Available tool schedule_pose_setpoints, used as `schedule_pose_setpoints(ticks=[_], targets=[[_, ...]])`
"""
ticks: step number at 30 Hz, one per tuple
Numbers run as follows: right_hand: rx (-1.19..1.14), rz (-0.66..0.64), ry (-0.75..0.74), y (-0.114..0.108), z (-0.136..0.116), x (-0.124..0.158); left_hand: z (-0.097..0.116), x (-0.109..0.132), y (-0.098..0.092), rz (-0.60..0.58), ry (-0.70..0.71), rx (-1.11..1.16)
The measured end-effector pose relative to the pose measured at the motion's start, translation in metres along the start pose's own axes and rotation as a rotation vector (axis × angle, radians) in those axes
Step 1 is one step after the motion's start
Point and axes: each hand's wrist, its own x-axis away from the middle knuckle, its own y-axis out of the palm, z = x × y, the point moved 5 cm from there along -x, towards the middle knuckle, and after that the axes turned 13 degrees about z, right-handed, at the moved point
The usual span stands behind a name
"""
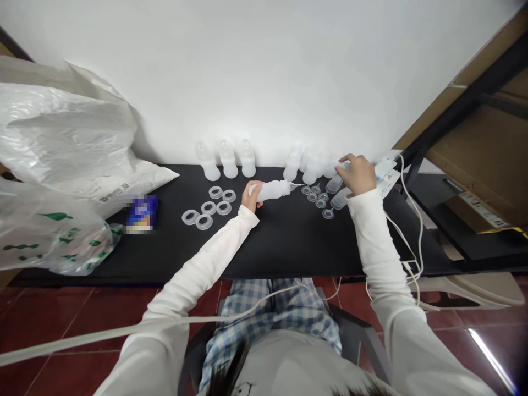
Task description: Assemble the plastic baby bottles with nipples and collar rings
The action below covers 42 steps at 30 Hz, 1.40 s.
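My left hand (252, 196) is wrapped round a frosted white squeeze bottle (270, 190), tilted on its side above the table. From the bottle's neck a thin-tipped clear teat or nozzle (293, 186) points right. Over at the right, my right hand (359, 175) has its thumb and forefinger curled round what looks like a clear cap (345, 165), mostly hidden by the fingers. Beneath it are more clear caps (340, 198). Several small clear teat pieces (322, 196) lie between the two hands. Left of my left hand are several translucent screw rings (208, 208).
Three frosted bottles with clear tops (229, 160) stand along the wall, and another group of bottles (310, 168) stands farther right. Large plastic bags (61, 143) and a blue packet (141, 213) occupy the left. White cables (412, 231) hang at the right edge.
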Motion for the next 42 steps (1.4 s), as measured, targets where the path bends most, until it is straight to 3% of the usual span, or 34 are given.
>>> schedule_pose_setpoints(ticks=[2,4,9,15,19,23,25,32,37,40,42], targets=[[-0.26,0.044,-0.112,-0.02,-0.025,0.01,-0.003,-0.002,0.001,0.0,-0.038,0.025],[-0.531,-0.032,-0.223,-0.029,-0.052,0.024,-0.006,-0.003,0.002,-0.007,-0.069,0.051],[-0.837,-0.179,-0.328,-0.016,-0.094,0.056,-0.011,-0.004,0.004,-0.046,-0.131,0.073],[-0.881,-0.217,-0.354,0.007,-0.098,0.069,-0.01,0.0,0.008,-0.124,-0.33,0.075],[-0.924,-0.252,-0.376,0.01,-0.095,0.075,-0.006,0.001,0.008,-0.182,-0.472,-0.036],[-0.939,-0.303,-0.454,0.01,-0.097,0.083,-0.007,0.007,0.005,-0.227,-0.704,-0.189],[-0.921,-0.277,-0.483,0.007,-0.098,0.084,-0.002,0.011,0.006,-0.228,-0.734,-0.19],[-0.835,-0.085,-0.603,-0.01,-0.102,0.083,0.016,0.031,0.012,-0.201,-0.664,-0.139],[-0.731,0.116,-0.587,-0.001,-0.1,0.096,0.024,0.045,0.018,-0.154,-0.483,-0.182],[-0.73,0.336,-0.465,0.005,-0.093,0.107,0.037,0.051,0.019,-0.111,-0.227,-0.221],[-0.706,0.404,-0.293,0.008,-0.09,0.111,0.053,0.054,0.017,-0.024,0.092,-0.273]])
